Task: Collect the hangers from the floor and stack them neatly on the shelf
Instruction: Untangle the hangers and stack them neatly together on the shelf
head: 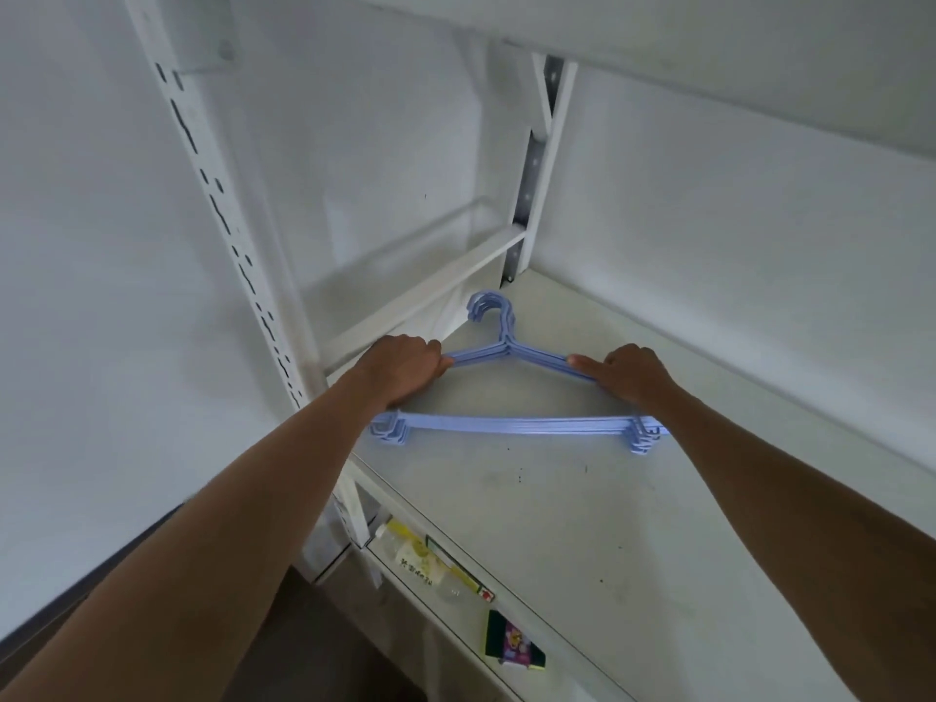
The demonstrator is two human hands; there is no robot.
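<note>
A stack of several light-blue plastic hangers (511, 425) lies flat on the white shelf board (582, 509), hooks pointing toward the back corner. My left hand (402, 369) grips the stack's left shoulder arm, fingers curled round it. My right hand (625, 372) holds the right shoulder arm, with fingers laid along and over it. The stack's left end juts slightly past the shelf's front edge. The parts of the arms under both hands are hidden.
A white slotted upright post (223, 210) stands at the left front of the shelf, with a horizontal rail (430, 291) behind it. Another shelf board (658, 22) hangs overhead. Below the front edge, on a lower level, lie a clear bottle (415, 554) and a colourful packet (514, 646).
</note>
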